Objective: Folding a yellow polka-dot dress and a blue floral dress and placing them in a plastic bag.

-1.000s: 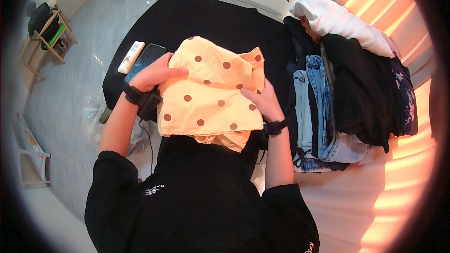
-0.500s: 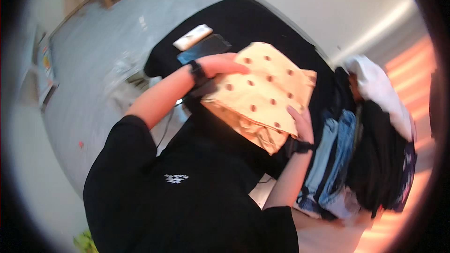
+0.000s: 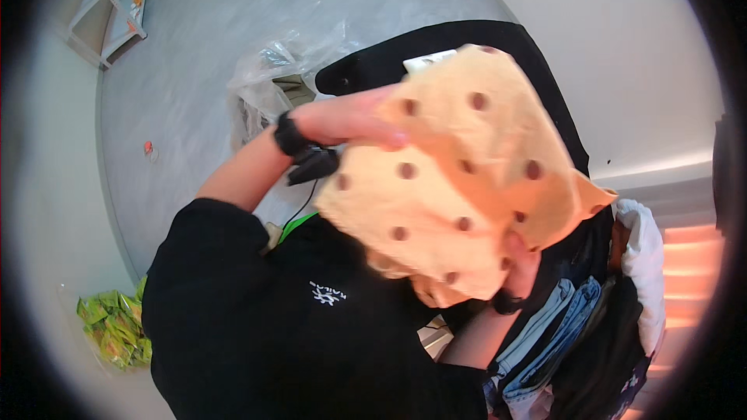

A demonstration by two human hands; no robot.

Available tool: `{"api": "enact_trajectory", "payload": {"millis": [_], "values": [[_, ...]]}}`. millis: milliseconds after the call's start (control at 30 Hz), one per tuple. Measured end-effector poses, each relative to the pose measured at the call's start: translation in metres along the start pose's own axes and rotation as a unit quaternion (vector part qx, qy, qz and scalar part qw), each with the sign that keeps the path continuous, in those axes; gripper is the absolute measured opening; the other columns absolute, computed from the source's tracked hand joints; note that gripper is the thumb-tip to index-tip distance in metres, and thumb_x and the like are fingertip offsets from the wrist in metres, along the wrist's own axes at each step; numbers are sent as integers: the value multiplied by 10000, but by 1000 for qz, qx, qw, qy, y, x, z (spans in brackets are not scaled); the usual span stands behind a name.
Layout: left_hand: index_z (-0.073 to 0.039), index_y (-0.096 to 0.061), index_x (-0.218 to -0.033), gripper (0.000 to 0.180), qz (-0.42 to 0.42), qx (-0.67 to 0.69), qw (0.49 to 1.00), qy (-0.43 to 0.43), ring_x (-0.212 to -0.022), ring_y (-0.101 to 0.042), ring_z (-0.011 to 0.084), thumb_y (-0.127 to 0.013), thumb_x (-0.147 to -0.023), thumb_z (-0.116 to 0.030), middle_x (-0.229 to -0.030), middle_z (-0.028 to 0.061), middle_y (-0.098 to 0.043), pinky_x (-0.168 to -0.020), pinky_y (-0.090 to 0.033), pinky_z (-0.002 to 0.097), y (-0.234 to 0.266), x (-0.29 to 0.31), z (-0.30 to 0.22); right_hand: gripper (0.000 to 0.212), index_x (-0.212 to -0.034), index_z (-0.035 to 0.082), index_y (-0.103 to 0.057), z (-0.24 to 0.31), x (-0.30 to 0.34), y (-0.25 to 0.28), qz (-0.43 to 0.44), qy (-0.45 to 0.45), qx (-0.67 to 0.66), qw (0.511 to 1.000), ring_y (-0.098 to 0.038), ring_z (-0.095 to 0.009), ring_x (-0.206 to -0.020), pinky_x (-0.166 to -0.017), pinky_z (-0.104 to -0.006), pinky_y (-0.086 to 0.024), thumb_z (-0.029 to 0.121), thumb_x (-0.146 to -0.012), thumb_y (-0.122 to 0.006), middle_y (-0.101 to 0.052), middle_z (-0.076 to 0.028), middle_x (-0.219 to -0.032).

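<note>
A person in a black short-sleeved shirt [image 3: 311, 342] holds up a folded, peach-yellow cloth with brown dots [image 3: 436, 179], slightly blurred, above the near edge of a black-covered table [image 3: 482, 37]. The left hand [image 3: 354, 117] is clamped on the cloth's left side, thumb on top; the right hand [image 3: 521, 267] grips its lower right side, thumb also on top. The cloth partly hides a white object [image 3: 426, 62] toward the table's far edge. On the floor, just past the table's left edge, slumps a clear plastic bag [image 3: 261, 82]; something olive [image 3: 293, 90] shows there, but whether inside or behind it, I cannot tell. At lower left lie shiny green packets [image 3: 117, 327], their contents hidden. By the table's right end are piled blue jeans [image 3: 556, 342], a black garment [image 3: 603, 350] and a white garment [image 3: 642, 257].
</note>
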State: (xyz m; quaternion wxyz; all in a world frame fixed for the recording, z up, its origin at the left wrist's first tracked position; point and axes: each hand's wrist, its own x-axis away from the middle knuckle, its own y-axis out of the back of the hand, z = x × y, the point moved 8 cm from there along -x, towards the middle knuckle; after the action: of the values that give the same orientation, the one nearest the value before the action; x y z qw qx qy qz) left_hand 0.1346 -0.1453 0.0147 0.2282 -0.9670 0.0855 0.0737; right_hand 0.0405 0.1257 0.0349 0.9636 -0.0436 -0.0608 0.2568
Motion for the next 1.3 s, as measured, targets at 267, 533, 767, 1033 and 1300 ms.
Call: {"api": "enact_trajectory", "payload": {"millis": [267,533,767,1033,1300], "values": [[-52,-382,-1386,644,-261,50,944,197,-1124,-555,160,-687,-829,-162,-1281,62,-556,-953,-456,325,156,216,112,525,-1234,103,-426,-141,-30,-240,340,-124,65,930,-549,-109,-844,-607,-225,-463,-83,-750,-505,-544,-35,-1071],[-151,-481,-1321,509,-372,57,861,341,-920,-623,87,-662,-863,-281,-1131,8,-627,-718,-533,278,214,290,234,402,-1115,91,-411,-254,-57,-271,285,-277,69,915,-537,-131,-857,-625,-253,-456,-82,-761,-489,-533,-60,-1057],[-80,-490,-1271,709,-535,-45,770,346,-1076,-531,212,-607,-806,-602,-1276,91,-524,-807,-491,375,309,271,218,394,-1097,66,-406,-219,-79,-263,255,-149,159,942,-512,-99,-812,-598,-225,-446,-130,-758,-449,-512,-52,-1007],[3,-635,-765,348,-644,-122,698,288,-530,-576,141,-662,-792,-343,-675,67,-627,-485,-466,265,357,269,219,406,-1163,64,-379,-172,-81,-265,205,-205,101,952,-538,-120,-867,-622,-228,-475,-72,-793,-473,-506,-71,-1088],[28,-639,-995,203,-668,147,724,-92,-770,-643,158,-599,-859,-118,-916,70,-685,-709,-520,285,260,329,208,473,-1249,35,-328,-190,-88,-305,174,-168,-67,968,-541,-158,-952,-768,-271,-479,-67,-814,-485,-502,-95,-1141]]}}
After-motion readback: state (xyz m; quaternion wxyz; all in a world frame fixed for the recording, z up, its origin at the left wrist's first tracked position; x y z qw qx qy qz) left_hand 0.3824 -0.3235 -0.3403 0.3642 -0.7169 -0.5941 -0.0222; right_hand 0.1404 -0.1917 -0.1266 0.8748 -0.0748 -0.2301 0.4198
